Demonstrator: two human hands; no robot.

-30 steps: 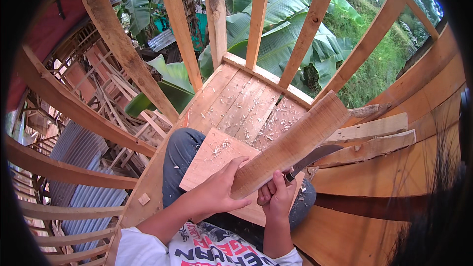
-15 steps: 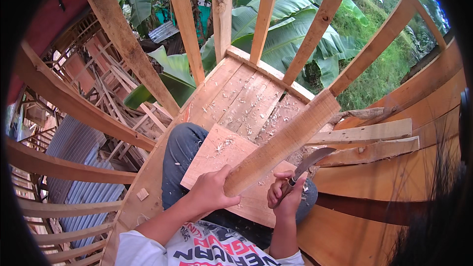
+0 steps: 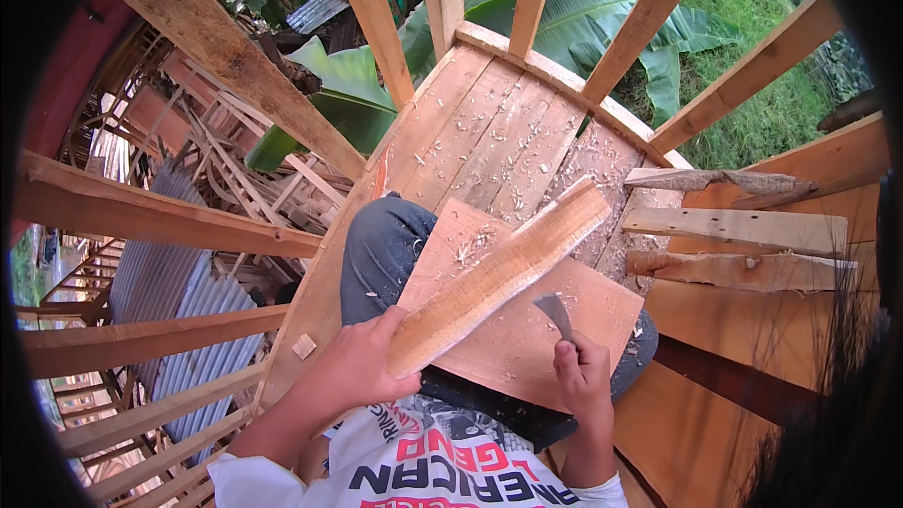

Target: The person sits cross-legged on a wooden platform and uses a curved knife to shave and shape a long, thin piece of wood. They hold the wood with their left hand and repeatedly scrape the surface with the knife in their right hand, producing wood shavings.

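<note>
My left hand point(image 3: 365, 362) is wrapped round the near end of a long pale wooden piece point(image 3: 503, 273) with a slightly curved edge. The piece slants up to the right across a flat wooden board point(image 3: 593, 306) resting on my lap. In my right hand point(image 3: 585, 376), closed round its handle, is a knife with a curved dark blade point(image 3: 555, 314). The blade points up and left, right of the wooden piece and apart from it. The fingers hide most of the handle. Curled wood shavings point(image 3: 478, 243) lie on the board beside the piece.
Plank flooring point(image 3: 489, 132) strewn with shavings stretches ahead, edged by upright wooden posts point(image 3: 649, 19). Rough wood lengths point(image 3: 743, 229) lie at the right. A small wood block point(image 3: 303, 346) sits at the left edge. Beyond are corrugated sheets point(image 3: 202, 329) and banana leaves point(image 3: 564, 9).
The wooden piece has come down toward the board, its far end lower in view. My right hand has turned the knife, so its blade now points up-left instead of up-right. The view has shifted.
</note>
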